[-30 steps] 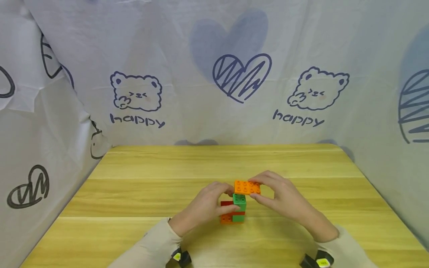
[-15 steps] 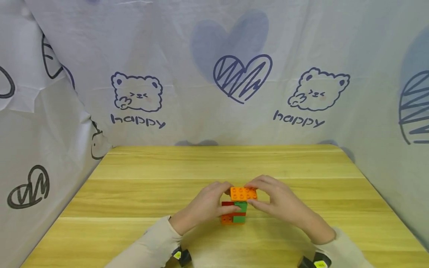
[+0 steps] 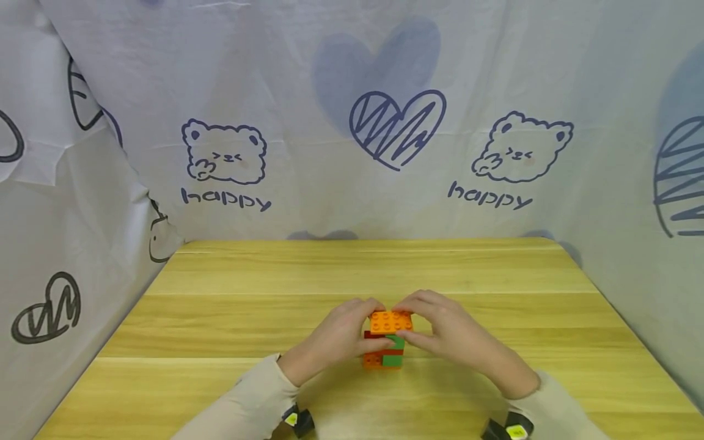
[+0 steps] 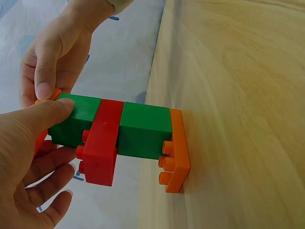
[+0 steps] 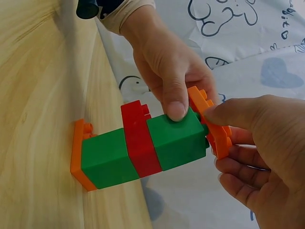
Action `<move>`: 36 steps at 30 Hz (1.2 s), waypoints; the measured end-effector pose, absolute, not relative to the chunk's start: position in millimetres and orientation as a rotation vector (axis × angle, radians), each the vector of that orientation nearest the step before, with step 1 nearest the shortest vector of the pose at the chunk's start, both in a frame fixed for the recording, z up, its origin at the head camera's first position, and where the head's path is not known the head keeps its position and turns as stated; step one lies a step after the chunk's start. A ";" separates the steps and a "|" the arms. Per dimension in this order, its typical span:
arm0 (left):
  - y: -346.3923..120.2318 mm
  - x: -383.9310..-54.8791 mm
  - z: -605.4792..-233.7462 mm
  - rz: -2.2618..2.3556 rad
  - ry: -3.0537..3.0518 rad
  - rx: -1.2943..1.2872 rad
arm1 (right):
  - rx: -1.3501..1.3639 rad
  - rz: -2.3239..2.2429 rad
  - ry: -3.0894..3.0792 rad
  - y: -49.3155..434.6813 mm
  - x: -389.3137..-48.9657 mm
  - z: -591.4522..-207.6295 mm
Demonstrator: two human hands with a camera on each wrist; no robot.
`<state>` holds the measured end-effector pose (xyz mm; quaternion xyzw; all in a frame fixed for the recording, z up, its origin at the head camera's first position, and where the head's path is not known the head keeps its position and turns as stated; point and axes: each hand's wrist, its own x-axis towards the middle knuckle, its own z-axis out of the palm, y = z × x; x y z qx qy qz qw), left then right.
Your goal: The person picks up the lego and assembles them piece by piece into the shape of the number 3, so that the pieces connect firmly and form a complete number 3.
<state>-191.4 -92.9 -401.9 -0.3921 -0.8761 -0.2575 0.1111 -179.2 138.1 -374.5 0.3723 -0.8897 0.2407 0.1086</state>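
Note:
A stack of toy building bricks stands on the table. From the bottom it has an orange brick (image 5: 78, 157), a green brick (image 5: 105, 160), a red brick (image 5: 140, 143) and another green brick (image 5: 178, 140). My left hand (image 3: 341, 333) steadies the stack from the left, its thumb on the upper green brick and fingers behind. Between thumb and fingers my right hand (image 3: 453, 324) pinches a second orange brick (image 3: 390, 322), studs up, at the stack's top. That brick sits tilted against the upper green brick, whose studs still show in the right wrist view.
The wooden table (image 3: 264, 269) extends around the stack on all sides. White cloth (image 3: 308, 183) printed with bears and hearts hangs behind and beside it. Each wrist carries a small black device (image 3: 299, 421).
My right hand has brought the orange brick left and down onto the top of the stack, covering the upper green brick's studs in the head view. My left hand keeps its place.

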 end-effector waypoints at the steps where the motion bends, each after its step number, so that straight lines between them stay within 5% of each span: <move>1: -92.8 -191.1 -401.6 -0.756 -2.580 -1.147 | 1.094 0.710 -2.620 137.5 -179.1 -374.4; 36: -93.2 -190.4 -395.5 -0.677 -2.636 -1.144 | 0.998 1.002 -2.613 135.1 -183.1 -389.2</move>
